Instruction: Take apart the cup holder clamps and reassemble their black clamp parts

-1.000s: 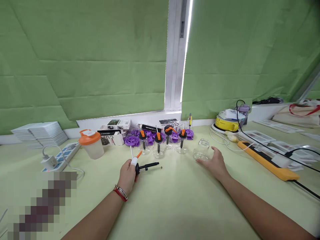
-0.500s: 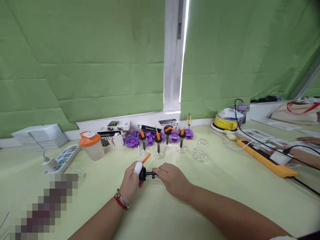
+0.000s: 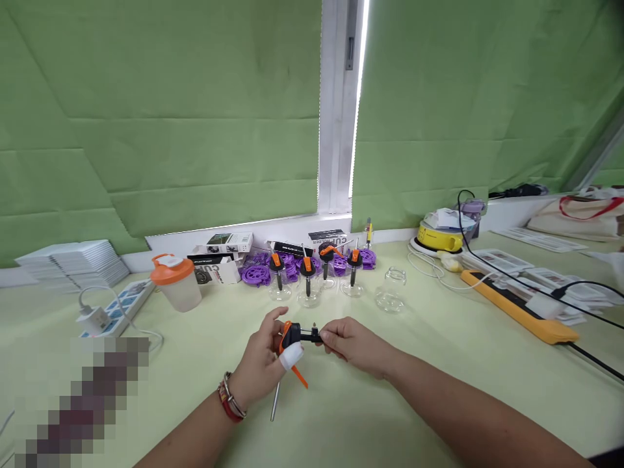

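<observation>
My left hand [image 3: 256,364], its thumb wrapped in white, grips a black-and-orange jar top [image 3: 293,333] lying sideways above the table. From it an orange strip [image 3: 300,377] and a thin metal rod [image 3: 275,402] point down toward me. The fingers of my right hand [image 3: 358,346] pinch the far end of the black stem [image 3: 307,337] that sticks out of the top. Beyond my hands, several glass jars [image 3: 309,299] carry similar black-and-orange tops with stems inside. A glass jar without a top [image 3: 390,296] stands to their right.
Purple plastic parts [image 3: 256,274] and printed boxes [image 3: 219,270] line the back. An orange-lidded shaker cup [image 3: 176,286] and a white power strip [image 3: 129,302] are at left. At right lie an orange power strip [image 3: 517,309], cables, papers and a yellow round container [image 3: 439,240].
The jar top has been turned in my left hand: its rod and orange strip pointed up and now point down. My right hand has moved slightly right. Another person's hands at the right are gone.
</observation>
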The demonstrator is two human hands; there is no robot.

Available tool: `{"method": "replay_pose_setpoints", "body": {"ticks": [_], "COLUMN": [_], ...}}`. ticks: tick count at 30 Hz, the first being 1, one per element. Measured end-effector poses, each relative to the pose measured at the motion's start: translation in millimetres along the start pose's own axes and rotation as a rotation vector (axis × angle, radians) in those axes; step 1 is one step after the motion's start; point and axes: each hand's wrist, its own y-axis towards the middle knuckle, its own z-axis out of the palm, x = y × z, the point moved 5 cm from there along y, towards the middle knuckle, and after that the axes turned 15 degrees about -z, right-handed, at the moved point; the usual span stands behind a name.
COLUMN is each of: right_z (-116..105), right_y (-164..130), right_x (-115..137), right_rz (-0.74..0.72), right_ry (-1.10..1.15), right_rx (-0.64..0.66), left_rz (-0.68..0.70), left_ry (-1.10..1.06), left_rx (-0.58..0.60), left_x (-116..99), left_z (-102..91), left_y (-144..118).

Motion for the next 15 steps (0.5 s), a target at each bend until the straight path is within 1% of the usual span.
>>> {"method": "replay_pose_setpoints", "body": {"ticks": [3,5,7,9,12,15], "right_z": [3.0,3.4,1.9,1.0,1.3,1.9], "right_y": [-0.4,1.7,5.0,8.6,13.7,18.3], "right_x": [-22.9,-35.4,-44.8,-52.3,-60.2,-62.5], "right_rz": [0.022,0.002,-0.039,-0.074,-0.095,-0.095], "right_ry": [-0.067,-0.156,-0.222,-0.23,-0.217,-0.233], "right_rx": [-0.103,-0.141,-0.193,-0.227,-0.236,-0.239], "left_rz": [-0.289,-0.407,-0.43,-0.393,-0.342,-0.329], "left_ry": [-0.083,-0.105,-0.096,-0.063,0.002,0.067], "left_rx": [0.033,0.028,0.023,0.022,0.0,-0.065], "left_x": [14.7,25.7,33.6,37.2,37.8,36.7], "left_z": [7.8,12.4,15.8,17.8,19.0,19.8], "left_y": [8.4,11.6,13.6,14.5,14.0,12.1]}}
